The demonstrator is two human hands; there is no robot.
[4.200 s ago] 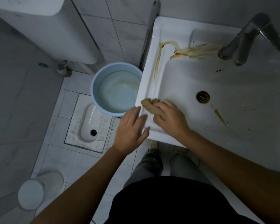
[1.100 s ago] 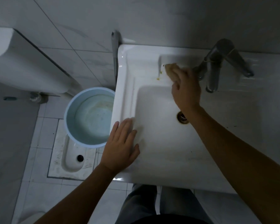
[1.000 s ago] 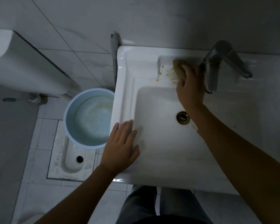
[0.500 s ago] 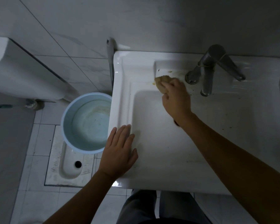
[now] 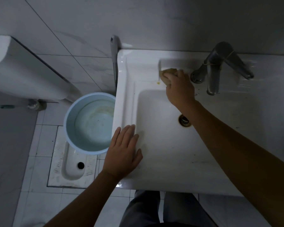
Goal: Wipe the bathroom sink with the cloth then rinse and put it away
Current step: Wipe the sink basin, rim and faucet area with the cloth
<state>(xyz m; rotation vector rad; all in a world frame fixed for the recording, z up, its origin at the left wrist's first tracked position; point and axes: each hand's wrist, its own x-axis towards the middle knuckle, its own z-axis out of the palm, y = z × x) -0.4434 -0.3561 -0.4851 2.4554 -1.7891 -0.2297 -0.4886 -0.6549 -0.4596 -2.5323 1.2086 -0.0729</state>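
Right hand [image 5: 179, 89] has carried the cloth [image 5: 166, 74] up from the basin's 11 o'clock corner onto the back ledge of the sink [image 5: 126, 71], just beside the tap [image 5: 215, 69] base. Its fingers curl over the tan, bunched cloth and press it on the ledge. Brown streaks noted on that ledge earlier are gone; one small yellow speck [image 5: 158, 82] lies at 7 o'clock of the cloth. Left hand [image 5: 123, 151] is unchanged: flat, fingers straight, palm down on the sink rim at 8 o'clock of the drain [image 5: 184, 121]. Hands are well apart. Blue bucket [image 5: 67, 122] holding water stands at 9 o'clock of the sink, just beside its edge, partly covering the squat pan [image 5: 69, 161] in view.
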